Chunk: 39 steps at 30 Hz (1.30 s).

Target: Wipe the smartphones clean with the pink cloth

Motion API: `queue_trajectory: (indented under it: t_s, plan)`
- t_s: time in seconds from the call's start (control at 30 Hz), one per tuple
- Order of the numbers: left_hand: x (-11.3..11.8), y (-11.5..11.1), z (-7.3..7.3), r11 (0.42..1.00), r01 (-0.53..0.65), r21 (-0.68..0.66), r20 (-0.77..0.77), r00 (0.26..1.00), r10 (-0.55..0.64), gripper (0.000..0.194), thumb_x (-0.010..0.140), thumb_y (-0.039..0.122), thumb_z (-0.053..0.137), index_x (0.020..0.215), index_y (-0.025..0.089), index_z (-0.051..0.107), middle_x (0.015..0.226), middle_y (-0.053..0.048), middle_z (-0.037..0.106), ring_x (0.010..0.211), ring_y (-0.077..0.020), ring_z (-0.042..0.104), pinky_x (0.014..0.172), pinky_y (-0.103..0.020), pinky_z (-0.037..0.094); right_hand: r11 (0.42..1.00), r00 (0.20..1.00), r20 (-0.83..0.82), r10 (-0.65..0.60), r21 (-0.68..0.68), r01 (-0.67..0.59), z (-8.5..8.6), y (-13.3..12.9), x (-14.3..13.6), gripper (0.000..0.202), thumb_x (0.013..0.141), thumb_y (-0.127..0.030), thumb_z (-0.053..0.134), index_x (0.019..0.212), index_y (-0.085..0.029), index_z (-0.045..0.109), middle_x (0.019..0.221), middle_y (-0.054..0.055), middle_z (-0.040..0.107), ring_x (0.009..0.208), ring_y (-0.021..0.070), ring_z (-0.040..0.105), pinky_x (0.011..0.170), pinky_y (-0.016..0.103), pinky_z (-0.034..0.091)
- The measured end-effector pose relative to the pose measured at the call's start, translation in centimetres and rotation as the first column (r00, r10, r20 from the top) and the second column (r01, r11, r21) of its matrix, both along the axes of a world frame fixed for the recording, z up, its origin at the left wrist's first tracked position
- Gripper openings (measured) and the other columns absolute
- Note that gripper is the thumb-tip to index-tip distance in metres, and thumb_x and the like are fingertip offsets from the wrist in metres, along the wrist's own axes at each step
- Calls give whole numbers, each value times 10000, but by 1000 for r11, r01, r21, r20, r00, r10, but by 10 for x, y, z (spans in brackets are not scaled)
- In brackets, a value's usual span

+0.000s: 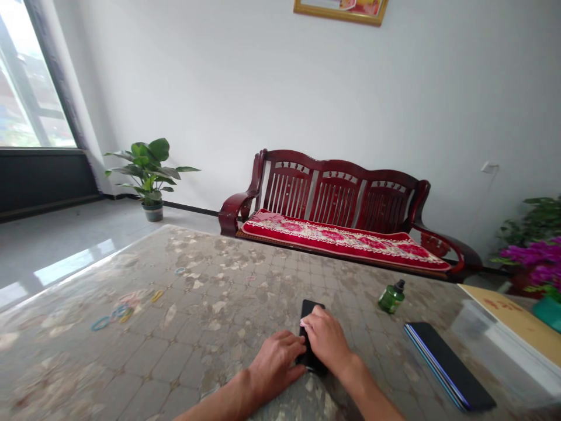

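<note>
Phone [310, 358], under right hand [328, 338], against left hand [275, 359]

From the seated-level head, one camera looks forward and down over the surface [210, 286], left hand [278, 356] and right hand [328, 336] close, settee [337, 202] beyond.

left hand [278, 358]: touching black phone [310, 355] | right hand [326, 336]: atop it | green bottle [391, 298]: standing on patterned tablecloth [210, 304]
</note>
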<state>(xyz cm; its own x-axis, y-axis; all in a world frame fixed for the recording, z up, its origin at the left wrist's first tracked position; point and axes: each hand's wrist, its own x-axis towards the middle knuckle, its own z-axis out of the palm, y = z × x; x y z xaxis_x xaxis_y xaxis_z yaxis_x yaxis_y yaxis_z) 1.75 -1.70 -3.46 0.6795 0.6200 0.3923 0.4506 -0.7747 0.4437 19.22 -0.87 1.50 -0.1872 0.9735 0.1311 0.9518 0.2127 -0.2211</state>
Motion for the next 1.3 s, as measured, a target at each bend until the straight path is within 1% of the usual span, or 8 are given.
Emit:
queue_trajectory:
  t_s: [0.1, 0.33, 0.6, 0.67, 0.9, 1.0, 1.17, 1.3]
  plan:
    - [0, 0, 1, 1000, -1, -6, -6, 1000, 1, 195, 827, 260, 712, 1013, 220, 667, 1084, -32, 723, 945, -227, 651, 870, -328, 512, 1000, 1000, -6, 21, -2, -21, -2, -7, 5, 286, 969, -249, 459, 900, -264, 736, 965, 27, 663, 911, 145, 618, 792, 215, 400]
    - [-1, 0, -2, 1000, -12, 14, -14, 1000, 12, 211, 823, 263, 714, 1022, 209, 667, 1146, -48, 709, 937, -230, 653, 857, -331, 519, 996, 995, 32, -91, 11, 91, 7, 24, 4, 273, 960, -204, 468, 929, -223, 738, 992, 53, 673, 955, 154, 619, 803, 217, 396]
    - [1, -1, 3, 999, -18, -27, -22, 1000, 18, 201, 806, 234, 735, 997, 222, 675, 1073, -18, 726, 958, -221, 654, 886, -310, 503, 1000, 1000, -12, -1, -4, 1, -2, -15, 5, 268, 954, -217, 480, 846, -249, 723, 938, 25, 657, 886, 137, 621, 753, 206, 383]
    - [1, -1, 4, 999, -23, -32, -27, 999, 22, 203, 788, 220, 751, 977, 217, 678, 1074, -21, 728, 941, -225, 659, 876, -316, 508, 1000, 1000, -14, -7, 7, 7, -2, -14, 10, 267, 955, -213, 478, 871, -259, 728, 941, 21, 660, 893, 140, 624, 760, 209, 386]
    - [-1, -2, 4, 1000, -17, -24, -10, 1000, 16, 268, 777, 219, 766, 1028, 207, 672, 1166, -46, 707, 969, -240, 661, 882, -334, 516, 989, 989, 3, -146, 26, 145, 5, 20, 24, 258, 951, -193, 485, 902, -220, 737, 957, 45, 680, 927, 162, 638, 774, 221, 395]
    - [-1, -2, 2, 999, -19, -26, -10, 1000, 19, 263, 783, 228, 761, 1031, 213, 673, 1173, -45, 705, 963, -239, 661, 881, -336, 516, 990, 991, 6, -137, 31, 137, 2, 9, 21, 258, 949, -191, 488, 874, -225, 733, 936, 41, 675, 890, 159, 642, 743, 225, 392]
    - [0, -1, 0, 999, -20, -47, -4, 1000, 19, 243, 788, 236, 758, 1017, 224, 676, 1176, -28, 705, 996, -238, 655, 911, -339, 507, 998, 999, -7, -38, 52, 39, -7, -18, 18, 252, 952, -200, 493, 870, -250, 725, 913, 23, 663, 880, 154, 638, 754, 223, 392]
    - [-1, 0, 0, 999, -12, -47, -3, 1000, 11, 240, 799, 243, 752, 1026, 218, 676, 1172, -41, 705, 987, -237, 657, 903, -341, 511, 996, 997, -4, -73, 59, 73, -5, -1, 23, 259, 953, -194, 487, 895, -242, 735, 937, 36, 674, 910, 162, 641, 771, 226, 398]
